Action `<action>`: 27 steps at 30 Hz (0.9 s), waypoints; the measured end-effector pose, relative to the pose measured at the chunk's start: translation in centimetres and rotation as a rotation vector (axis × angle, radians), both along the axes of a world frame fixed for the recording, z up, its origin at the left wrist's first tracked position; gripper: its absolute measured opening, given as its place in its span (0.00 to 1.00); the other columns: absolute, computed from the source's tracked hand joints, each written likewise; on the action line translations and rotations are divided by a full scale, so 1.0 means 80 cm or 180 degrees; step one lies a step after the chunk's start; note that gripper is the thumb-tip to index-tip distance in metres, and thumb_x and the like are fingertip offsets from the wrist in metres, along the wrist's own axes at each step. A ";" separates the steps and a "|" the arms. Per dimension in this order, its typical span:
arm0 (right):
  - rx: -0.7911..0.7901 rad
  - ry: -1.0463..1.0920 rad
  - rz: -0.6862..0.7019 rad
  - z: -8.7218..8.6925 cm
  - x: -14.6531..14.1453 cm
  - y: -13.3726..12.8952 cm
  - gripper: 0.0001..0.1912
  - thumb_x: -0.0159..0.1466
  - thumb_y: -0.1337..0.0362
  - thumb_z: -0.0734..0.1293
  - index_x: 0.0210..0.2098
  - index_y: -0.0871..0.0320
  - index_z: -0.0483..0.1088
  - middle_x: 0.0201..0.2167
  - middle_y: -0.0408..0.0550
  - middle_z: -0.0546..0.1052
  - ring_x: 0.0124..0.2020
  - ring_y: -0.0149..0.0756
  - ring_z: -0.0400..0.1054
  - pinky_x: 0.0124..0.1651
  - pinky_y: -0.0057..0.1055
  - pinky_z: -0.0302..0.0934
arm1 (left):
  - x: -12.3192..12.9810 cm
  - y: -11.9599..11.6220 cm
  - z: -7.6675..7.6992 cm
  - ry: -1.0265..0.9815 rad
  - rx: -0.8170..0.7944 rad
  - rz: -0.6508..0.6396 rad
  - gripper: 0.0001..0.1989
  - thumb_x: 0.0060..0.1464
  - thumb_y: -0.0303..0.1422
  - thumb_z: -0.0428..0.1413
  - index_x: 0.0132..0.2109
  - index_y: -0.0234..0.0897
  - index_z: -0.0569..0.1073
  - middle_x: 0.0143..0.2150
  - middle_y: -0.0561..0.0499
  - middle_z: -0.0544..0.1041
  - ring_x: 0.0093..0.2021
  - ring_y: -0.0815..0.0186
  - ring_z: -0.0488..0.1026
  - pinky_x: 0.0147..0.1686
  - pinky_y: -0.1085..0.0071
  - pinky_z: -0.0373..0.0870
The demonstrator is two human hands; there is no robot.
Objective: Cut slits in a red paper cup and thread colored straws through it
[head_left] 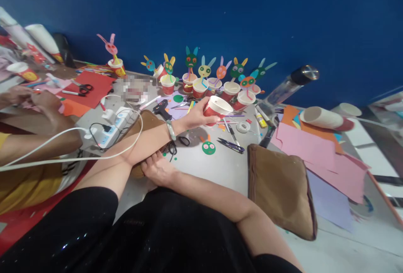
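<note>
My left hand (201, 114) reaches forward over the table, its fingers wrapped round a red and white paper cup (219, 106) that tilts slightly. A purple straw-like strip (234, 116) shows just beyond the cup. Under my left forearm, my right hand (159, 168) rests with fingers apart, touching the edge of a brown pouch (137, 171); part of it is hidden. Below the cup lies a green round paper face (208, 147) with pink eyes. Dark scissors (231, 145) and a pen (233, 135) lie beside it.
Several paper cups with rabbit-faced figures (204, 71) line the blue wall. A glue gun (162, 108), power strip (116, 127) and white cables lie left. At right are a brown zip case (280, 189), pink paper (310, 145) and a bottle (289, 88). Another person's hands (45, 103) work at far left.
</note>
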State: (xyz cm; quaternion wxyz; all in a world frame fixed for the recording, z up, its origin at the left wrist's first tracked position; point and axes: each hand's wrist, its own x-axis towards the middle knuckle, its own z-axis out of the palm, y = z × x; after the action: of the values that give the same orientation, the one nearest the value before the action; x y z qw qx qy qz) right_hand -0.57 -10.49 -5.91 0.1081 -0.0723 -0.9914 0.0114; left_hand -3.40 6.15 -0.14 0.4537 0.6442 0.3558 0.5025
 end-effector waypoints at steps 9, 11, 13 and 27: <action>-0.0092 0.0397 0.0264 0.008 0.060 0.008 0.16 0.76 0.68 0.57 0.55 0.65 0.74 0.49 0.61 0.81 0.53 0.43 0.74 0.58 0.44 0.68 | 0.009 -0.007 -0.012 -0.0776 -0.0472 -0.0051 0.34 0.42 0.49 0.70 0.53 0.38 0.71 0.50 0.43 0.80 0.49 0.55 0.77 0.51 0.58 0.74; -0.0161 0.0675 0.0050 0.014 0.104 0.013 0.20 0.77 0.55 0.60 0.58 0.61 0.73 0.59 0.59 0.79 0.63 0.45 0.70 0.65 0.45 0.64 | 0.001 -0.007 -0.014 -0.0858 -0.0541 -0.0078 0.33 0.43 0.47 0.70 0.54 0.39 0.71 0.48 0.44 0.80 0.48 0.57 0.78 0.48 0.60 0.75; -0.0207 0.0968 -0.0755 0.024 0.172 0.021 0.18 0.76 0.55 0.62 0.57 0.58 0.74 0.55 0.55 0.81 0.63 0.44 0.70 0.67 0.45 0.63 | -0.007 -0.004 -0.012 -0.0991 -0.0618 0.0041 0.32 0.43 0.45 0.69 0.55 0.39 0.72 0.45 0.47 0.81 0.45 0.59 0.79 0.45 0.63 0.76; -0.0518 0.0628 -0.5487 -0.011 0.464 0.059 0.51 0.62 0.33 0.66 0.73 0.61 0.63 0.59 0.82 0.71 0.58 0.81 0.67 0.54 0.71 0.59 | -0.013 0.008 -0.013 -0.1311 -0.0872 0.0112 0.28 0.42 0.46 0.71 0.47 0.39 0.71 0.40 0.49 0.82 0.53 0.53 0.78 0.54 0.54 0.77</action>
State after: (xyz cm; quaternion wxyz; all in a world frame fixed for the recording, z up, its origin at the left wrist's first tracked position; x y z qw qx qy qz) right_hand 36.54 -5.81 -6.77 0.1589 -0.8037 -0.5735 0.0026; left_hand -4.45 6.79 -1.14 0.5910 0.4544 0.3318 0.5781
